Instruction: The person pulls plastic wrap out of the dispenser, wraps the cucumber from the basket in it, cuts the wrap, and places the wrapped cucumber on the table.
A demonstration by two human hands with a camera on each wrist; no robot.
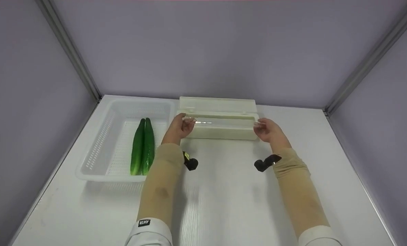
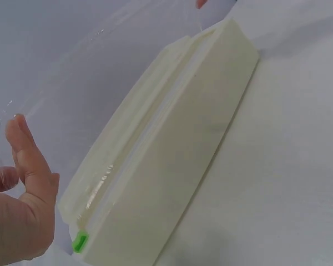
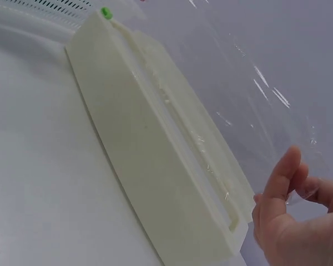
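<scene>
A cream cling-film dispenser box (image 1: 220,132) lies open at the back of the white table, its lid (image 1: 217,103) folded back. A sheet of clear film (image 1: 220,122) rises from its slot. My left hand (image 1: 183,125) pinches the film's left corner and my right hand (image 1: 266,130) pinches its right corner, just above the box's ends. In the left wrist view, thumb and finger of my left hand (image 2: 19,199) meet on the film (image 2: 72,83) beside the box (image 2: 172,166). In the right wrist view my right hand (image 3: 291,221) holds the film (image 3: 255,72) past the box's end (image 3: 155,149).
A white perforated basket (image 1: 97,155) stands at the left with two green cucumbers (image 1: 143,147) lying side by side in it. A green slider (image 2: 80,242) sits at the box's left end. Lilac walls close in the table on three sides.
</scene>
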